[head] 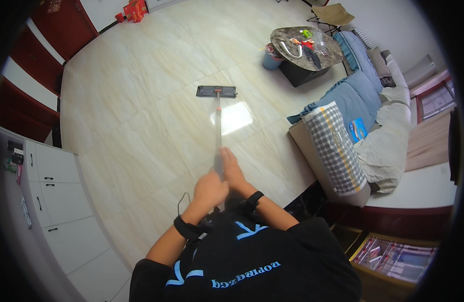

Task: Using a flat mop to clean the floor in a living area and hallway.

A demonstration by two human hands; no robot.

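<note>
A flat mop with a grey rectangular head [207, 91] lies against the glossy tiled floor [141, 124] ahead of me. Its long grey pole [218, 130], with orange fittings near the head, runs back towards my body. My left hand [211, 190] is wrapped around the upper end of the pole, close to my waist. Slightly farther along, my right hand [232, 170] holds the pole from the right side, its fingers stretched along it. Both hands are a little blurred, and the pole's top end is hidden by them.
A sofa [315, 151] with blue and checked covers stands at right. Beyond it are a cluttered marble-look coffee table [275, 39], a blue bin [271, 63] and a folding chair [334, 15]. White cabinets [65, 202] line the left; a red box [135, 10] sits far back.
</note>
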